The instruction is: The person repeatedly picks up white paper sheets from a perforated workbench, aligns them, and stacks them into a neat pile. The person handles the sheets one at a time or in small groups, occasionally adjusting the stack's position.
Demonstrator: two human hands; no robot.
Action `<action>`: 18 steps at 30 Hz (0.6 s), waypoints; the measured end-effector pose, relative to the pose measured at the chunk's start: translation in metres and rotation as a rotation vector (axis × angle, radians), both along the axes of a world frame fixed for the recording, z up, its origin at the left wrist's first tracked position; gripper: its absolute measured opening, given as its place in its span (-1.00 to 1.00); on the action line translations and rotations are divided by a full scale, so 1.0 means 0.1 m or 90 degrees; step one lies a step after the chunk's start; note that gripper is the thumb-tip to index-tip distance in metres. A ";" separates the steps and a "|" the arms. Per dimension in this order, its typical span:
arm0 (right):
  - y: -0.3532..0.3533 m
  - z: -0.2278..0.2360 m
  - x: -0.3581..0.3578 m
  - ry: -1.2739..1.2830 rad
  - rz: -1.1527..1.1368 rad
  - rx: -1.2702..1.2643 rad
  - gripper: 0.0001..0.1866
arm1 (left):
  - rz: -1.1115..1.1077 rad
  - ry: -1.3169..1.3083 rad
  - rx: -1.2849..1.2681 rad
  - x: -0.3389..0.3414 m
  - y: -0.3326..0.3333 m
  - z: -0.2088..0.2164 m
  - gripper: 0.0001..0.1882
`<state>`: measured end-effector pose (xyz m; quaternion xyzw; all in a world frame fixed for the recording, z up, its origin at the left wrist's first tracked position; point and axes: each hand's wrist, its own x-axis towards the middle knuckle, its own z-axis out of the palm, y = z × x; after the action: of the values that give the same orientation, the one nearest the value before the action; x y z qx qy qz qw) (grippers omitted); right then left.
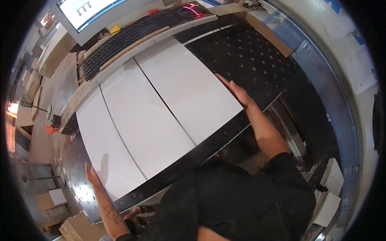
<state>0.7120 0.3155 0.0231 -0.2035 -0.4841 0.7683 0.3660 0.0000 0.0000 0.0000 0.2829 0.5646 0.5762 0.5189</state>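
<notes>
Three flat white panels lie side by side on a black table: a left panel, a middle panel and a right panel. Thin dark gaps run between them. My left hand is at the outer long edge of the left panel, near its front corner, fingers stretched out. Along the right panel's outer edge lies my right hand, flat and with straight fingers. Neither hand grips anything. The panels' far ends meet a pale rail.
Behind the rail sit a black keyboard, a mouse with red light and a lit monitor. The black table is dotted with small studs. Boards are stacked at the far left and lower right.
</notes>
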 end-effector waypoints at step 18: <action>-0.19 0.15 -0.19 0.061 -0.015 -0.058 -0.22 | -0.138 -0.268 0.165 0.22 0.10 0.10 -0.19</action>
<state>0.6933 0.2966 0.0378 -0.1889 -0.4283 0.7939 0.3881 0.0222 0.0101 0.0095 0.2800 0.3323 0.6305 0.6431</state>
